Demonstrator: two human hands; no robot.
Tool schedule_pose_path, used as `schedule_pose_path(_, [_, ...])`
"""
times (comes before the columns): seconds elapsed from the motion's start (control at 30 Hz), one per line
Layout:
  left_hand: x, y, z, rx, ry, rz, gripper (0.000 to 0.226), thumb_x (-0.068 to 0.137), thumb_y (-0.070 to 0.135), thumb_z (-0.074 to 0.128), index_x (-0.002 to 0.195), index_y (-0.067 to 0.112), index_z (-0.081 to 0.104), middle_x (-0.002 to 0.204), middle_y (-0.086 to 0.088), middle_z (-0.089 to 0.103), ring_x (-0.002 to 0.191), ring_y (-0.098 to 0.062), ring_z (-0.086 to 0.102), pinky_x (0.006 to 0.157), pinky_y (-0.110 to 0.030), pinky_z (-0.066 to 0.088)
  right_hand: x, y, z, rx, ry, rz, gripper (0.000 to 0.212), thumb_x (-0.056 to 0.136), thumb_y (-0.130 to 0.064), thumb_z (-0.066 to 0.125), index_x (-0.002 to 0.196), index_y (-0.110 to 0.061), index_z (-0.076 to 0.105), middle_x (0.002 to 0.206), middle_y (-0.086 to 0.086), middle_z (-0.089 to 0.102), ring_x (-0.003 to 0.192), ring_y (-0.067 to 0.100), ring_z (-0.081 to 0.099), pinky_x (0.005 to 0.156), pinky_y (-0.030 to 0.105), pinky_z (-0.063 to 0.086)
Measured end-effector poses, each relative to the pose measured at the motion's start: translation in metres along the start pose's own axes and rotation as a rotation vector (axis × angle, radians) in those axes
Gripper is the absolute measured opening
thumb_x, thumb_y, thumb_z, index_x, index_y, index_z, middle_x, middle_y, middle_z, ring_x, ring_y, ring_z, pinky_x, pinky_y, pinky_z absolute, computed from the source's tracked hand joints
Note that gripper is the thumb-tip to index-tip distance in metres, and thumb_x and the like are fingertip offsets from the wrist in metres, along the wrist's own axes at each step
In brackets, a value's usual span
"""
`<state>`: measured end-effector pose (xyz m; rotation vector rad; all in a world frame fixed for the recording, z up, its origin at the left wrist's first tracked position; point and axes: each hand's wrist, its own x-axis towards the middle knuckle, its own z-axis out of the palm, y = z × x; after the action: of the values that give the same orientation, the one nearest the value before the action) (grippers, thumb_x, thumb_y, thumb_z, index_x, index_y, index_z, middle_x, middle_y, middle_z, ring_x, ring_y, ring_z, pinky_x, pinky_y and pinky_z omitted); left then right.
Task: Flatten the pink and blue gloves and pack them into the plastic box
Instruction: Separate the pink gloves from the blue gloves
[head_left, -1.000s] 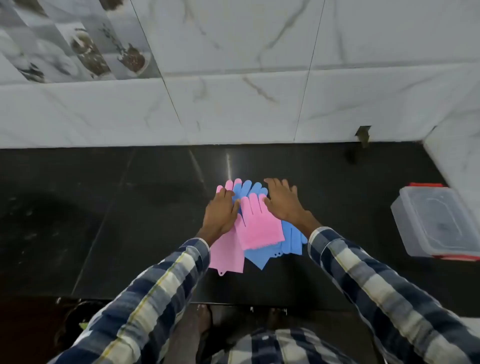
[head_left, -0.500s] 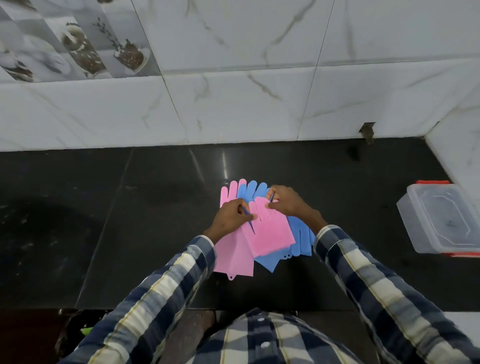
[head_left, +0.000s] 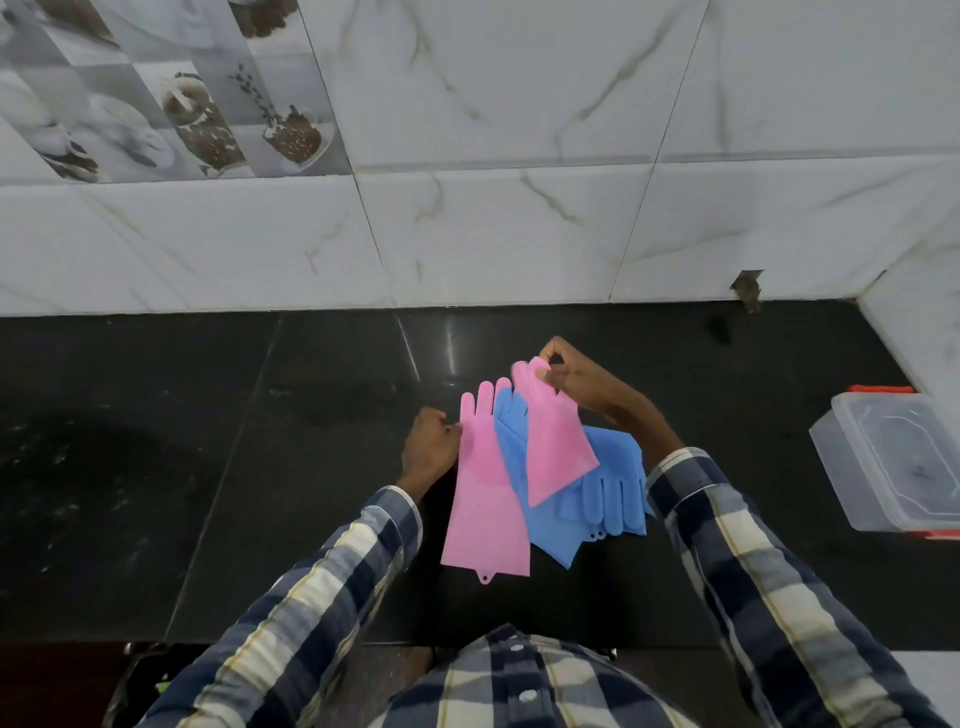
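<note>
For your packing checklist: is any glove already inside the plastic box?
No, the plastic box sits apart at the right with its lid on, and all gloves lie mid-counter.

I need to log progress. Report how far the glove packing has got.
Done: nothing is packed; the plastic box stands at the right with its lid on. In hand: the right hand pinches the fingertips of one pink glove, lifting it off the pile, while the left hand touches the edge of the other pink glove. Left: flatten the two blue gloves, open the box, pack all four.
</note>
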<state>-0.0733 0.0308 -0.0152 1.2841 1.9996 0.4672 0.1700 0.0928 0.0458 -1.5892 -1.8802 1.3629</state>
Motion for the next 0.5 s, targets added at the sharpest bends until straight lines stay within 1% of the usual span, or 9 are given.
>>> schedule_pose_path(0.07, [-0.001,-0.004,0.0,0.071,-0.085,-0.034,0.032,0.1,0.031,0.069,0.113,0.002,0.066,0.115,-0.014,0.069,0.106,-0.037,0.068,0.103,-0.045,0.057,0.002,-0.006,0.002,-0.015,0.004,0.004,0.012,0.113,-0.023,0.048,0.119,-0.012,0.049,0.111,0.013,0.063,0.093,0.018,0.059,0.081,0.034,0.056])
schedule_pose_path(0.1, [-0.003,-0.004,0.002,0.078,-0.128,-0.049,0.041,0.1,0.034,0.072,0.126,0.003,0.064,0.124,-0.014,0.069,0.116,-0.037,0.069,0.106,-0.045,0.056,0.003,-0.008,0.004,-0.014,0.004,0.005,0.014,0.113,-0.025,0.048,0.12,-0.012,0.049,0.114,0.015,0.065,0.094,0.019,0.061,0.085,0.04,0.059])
schedule_pose_path(0.13, [-0.006,-0.004,0.003,0.072,-0.165,-0.062,0.051,0.099,0.036,0.073,0.137,0.003,0.059,0.132,-0.013,0.067,0.125,-0.036,0.067,0.109,-0.044,0.054,0.003,-0.011,0.006,-0.007,0.002,0.004,0.014,0.114,-0.026,0.048,0.121,-0.013,0.049,0.113,0.013,0.067,0.095,0.019,0.063,0.09,0.046,0.062])
schedule_pose_path(0.17, [-0.007,-0.005,0.006,0.066,-0.188,-0.058,0.054,0.1,0.035,0.073,0.14,0.003,0.057,0.136,-0.013,0.067,0.129,-0.036,0.067,0.11,-0.044,0.054,0.002,-0.014,0.008,0.008,-0.001,0.004,0.015,0.114,-0.026,0.048,0.122,-0.014,0.049,0.109,0.007,0.069,0.095,0.018,0.066,0.095,0.05,0.062])
schedule_pose_path(0.23, [-0.007,-0.007,0.01,0.067,-0.189,-0.008,0.037,0.101,0.027,0.069,0.127,-0.001,0.066,0.13,-0.015,0.072,0.123,-0.036,0.069,0.106,-0.045,0.057,0.0,-0.022,0.012,0.065,-0.016,0.004,0.017,0.114,-0.028,0.048,0.124,-0.014,0.049,0.101,-0.006,0.072,0.094,0.018,0.07,0.099,0.054,0.062])
schedule_pose_path(0.3, [-0.008,-0.006,0.012,0.033,-0.156,0.056,0.023,0.102,0.018,0.064,0.112,-0.003,0.065,0.123,-0.019,0.071,0.118,-0.039,0.068,0.102,-0.047,0.055,-0.002,-0.03,0.015,0.14,-0.036,0.012,0.021,0.114,-0.029,0.049,0.127,-0.012,0.048,0.099,-0.007,0.078,0.099,0.03,0.073,0.101,0.058,0.06])
schedule_pose_path(0.37, [-0.01,-0.007,0.009,-0.045,-0.175,0.121,0.021,0.106,0.014,0.057,0.114,-0.005,0.056,0.123,-0.022,0.067,0.118,-0.041,0.065,0.102,-0.051,0.053,-0.003,-0.04,0.018,0.231,-0.067,0.021,0.022,0.114,-0.027,0.048,0.125,-0.009,0.045,0.11,0.004,0.082,0.111,0.043,0.073,0.096,0.059,0.06])
schedule_pose_path(0.4, [-0.011,-0.008,0.005,-0.084,-0.196,0.151,0.023,0.109,0.014,0.052,0.119,-0.007,0.051,0.125,-0.023,0.066,0.118,-0.041,0.066,0.102,-0.053,0.054,-0.003,-0.046,0.02,0.284,-0.081,0.02,0.017,0.114,-0.026,0.048,0.121,-0.01,0.046,0.113,0.009,0.082,0.108,0.044,0.073,0.091,0.055,0.058])
schedule_pose_path(0.5, [-0.014,-0.021,-0.012,-0.174,-0.179,0.212,0.019,0.112,0.011,0.043,0.124,-0.004,0.04,0.121,-0.022,0.066,0.111,-0.041,0.07,0.096,-0.06,0.057,-0.008,-0.065,0.025,0.426,-0.125,0.019,0.006,0.114,-0.023,0.05,0.114,-0.017,0.047,0.108,0.01,0.083,0.098,0.029,0.07,0.083,0.045,0.052])
